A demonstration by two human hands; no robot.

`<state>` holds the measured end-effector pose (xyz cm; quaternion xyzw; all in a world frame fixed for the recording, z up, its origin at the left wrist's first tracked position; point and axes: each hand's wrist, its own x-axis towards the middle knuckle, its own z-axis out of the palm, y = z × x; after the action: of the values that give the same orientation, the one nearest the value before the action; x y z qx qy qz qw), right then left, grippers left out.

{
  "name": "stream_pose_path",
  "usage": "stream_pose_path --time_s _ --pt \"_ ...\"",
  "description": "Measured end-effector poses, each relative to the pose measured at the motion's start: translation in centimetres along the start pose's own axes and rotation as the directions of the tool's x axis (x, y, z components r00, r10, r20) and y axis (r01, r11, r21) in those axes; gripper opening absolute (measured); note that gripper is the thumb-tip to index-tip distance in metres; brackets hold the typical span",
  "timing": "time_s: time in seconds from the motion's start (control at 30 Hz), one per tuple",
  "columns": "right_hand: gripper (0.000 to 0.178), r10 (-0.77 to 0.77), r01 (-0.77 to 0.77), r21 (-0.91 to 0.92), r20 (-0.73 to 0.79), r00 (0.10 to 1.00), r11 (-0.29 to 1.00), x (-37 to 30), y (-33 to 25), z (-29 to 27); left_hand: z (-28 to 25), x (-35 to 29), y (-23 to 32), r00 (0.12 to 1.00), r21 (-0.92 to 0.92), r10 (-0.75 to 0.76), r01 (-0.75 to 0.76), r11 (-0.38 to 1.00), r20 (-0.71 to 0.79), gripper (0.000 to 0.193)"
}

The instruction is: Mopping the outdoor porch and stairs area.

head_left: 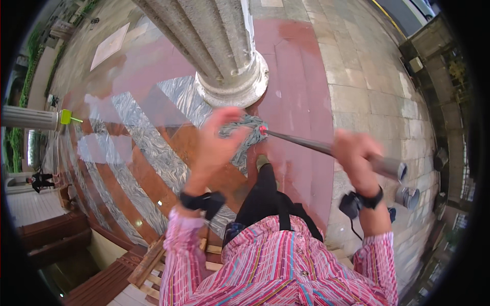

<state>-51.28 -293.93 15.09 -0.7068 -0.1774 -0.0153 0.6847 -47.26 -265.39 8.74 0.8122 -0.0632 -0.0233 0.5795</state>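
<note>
A mop is in my right hand (360,150), whose fingers are wrapped round its dark handle (306,144). The handle slants away to the left and ends in a red joint (263,129). The wet grey-green mop head (251,133) lies on the floor just by the column base. My left hand (217,137) hovers over the mop head's left side, blurred, with thumb and fingers apart and nothing between them. It hides part of the strands. Both wrists wear dark bands with small box-shaped devices.
A fluted stone column (214,46) on a round base stands straight ahead. Striped marble flooring (148,132) spreads left, red paving (298,76) ahead. Grey buckets (407,197) stand at right. A yellow-green dustpan-like item (66,117) is by another column; a person (42,179) is far left.
</note>
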Motion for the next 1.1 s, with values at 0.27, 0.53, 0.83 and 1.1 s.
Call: stream_pose_path --time_s 0.27,0.53,0.83,1.1 --pt "0.015 -0.036 -0.006 0.048 0.816 0.577 0.999 7.5 12.6 18.6 -12.8 -7.1 13.1 0.205 0.790 0.942 -0.607 -0.090 0.265 0.063" --pt "0.023 -0.014 -0.017 0.016 0.991 0.135 1.000 1.4 29.3 24.9 -11.5 -15.6 14.3 0.797 0.958 -0.552 0.286 -0.016 -0.246 0.037" --pt "0.027 0.005 0.174 -0.004 1.000 -0.004 0.985 -9.0 36.7 20.9 1.7 -31.3 13.1 0.600 0.746 -0.444 0.503 -0.438 -0.665 0.018" --pt "0.031 0.126 0.293 -0.136 0.991 0.052 0.947 -3.7 42.6 6.1 10.3 -25.4 9.6 0.683 0.821 -0.495 0.559 -0.117 -0.537 0.011"
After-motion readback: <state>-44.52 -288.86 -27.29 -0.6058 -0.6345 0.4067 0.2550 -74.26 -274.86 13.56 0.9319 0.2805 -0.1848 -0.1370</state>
